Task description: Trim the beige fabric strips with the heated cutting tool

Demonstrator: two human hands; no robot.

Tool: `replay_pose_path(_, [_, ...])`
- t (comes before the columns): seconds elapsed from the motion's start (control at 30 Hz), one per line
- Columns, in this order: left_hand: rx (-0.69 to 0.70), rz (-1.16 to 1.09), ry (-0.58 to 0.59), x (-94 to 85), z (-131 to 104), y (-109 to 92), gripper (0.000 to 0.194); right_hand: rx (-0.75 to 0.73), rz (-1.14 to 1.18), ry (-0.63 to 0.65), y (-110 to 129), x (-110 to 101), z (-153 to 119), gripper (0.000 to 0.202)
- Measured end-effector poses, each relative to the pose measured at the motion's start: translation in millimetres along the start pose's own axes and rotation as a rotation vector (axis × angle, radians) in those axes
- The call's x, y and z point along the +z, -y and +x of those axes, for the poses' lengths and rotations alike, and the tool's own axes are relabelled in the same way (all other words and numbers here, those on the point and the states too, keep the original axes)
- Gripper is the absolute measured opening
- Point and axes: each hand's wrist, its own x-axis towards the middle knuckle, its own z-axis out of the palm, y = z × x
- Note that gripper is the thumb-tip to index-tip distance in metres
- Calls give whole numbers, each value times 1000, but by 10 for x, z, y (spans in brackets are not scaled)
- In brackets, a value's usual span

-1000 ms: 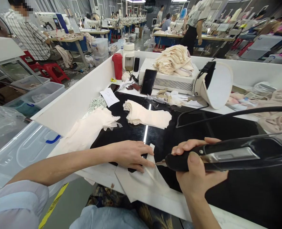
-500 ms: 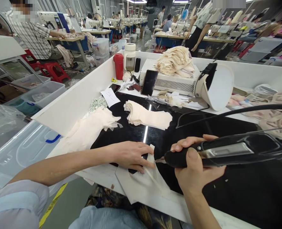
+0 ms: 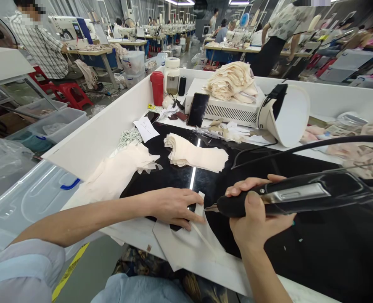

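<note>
My left hand (image 3: 173,206) lies with fingers spread, pressing on a pale fabric piece (image 3: 207,235) at the front edge of the glossy black surface (image 3: 325,252). My right hand (image 3: 255,214) is wrapped round a black handheld tool (image 3: 300,195) with a metal plate on its side. The tool's narrow metal tip points left and is at the fabric's edge, close to my left fingertips; whether it touches cannot be made out. Beyond my hands lies a stack of cream fabric pieces (image 3: 195,153). More pale pieces (image 3: 120,170) are piled at the left.
A black cable (image 3: 318,145) arcs from the right. Behind stand a red cup (image 3: 157,88), a glass jar (image 3: 172,78), a phone (image 3: 198,109), a white box (image 3: 230,113) with cloth on top, and a white lamp-like cone (image 3: 292,115). People are at sewing tables further back.
My right hand and the tool's rear have shifted slightly, the tool moving a little left and up. My left hand stays put. A person standing at the back right has moved right.
</note>
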Motion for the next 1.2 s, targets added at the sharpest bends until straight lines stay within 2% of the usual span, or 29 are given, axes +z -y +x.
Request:
replay_pose_path(0.37, [-16, -5, -14, 13, -30, 12, 38, 6, 37, 1, -28, 0, 41, 39])
replay_pose_path(0.5, [-39, -30, 41, 2, -50, 17, 40, 10, 24, 28, -57, -23, 31, 39])
replay_pose_path(0.6, [-73, -74, 50, -13, -69, 15, 40, 17, 0, 48, -36, -73, 30, 40])
replay_pose_path(0.83, [-244, -129, -51, -35, -42, -27, 29, 12, -95, 52, 99, -314, 78, 44])
replay_pose_path(0.97, [-247, -102, -131, 53, 98, -134, 24, -3, -172, 7, 178, -427, 105, 49])
replay_pose_path(1.1, [-224, -8, -72, 193, 260, -285, 13, 31, -246, 11, 215, -533, 132, 52])
replay_pose_path(1.2, [-200, 97, -15, 327, 311, -328, 8, 60, -375, -26, 199, -696, 161, 53])
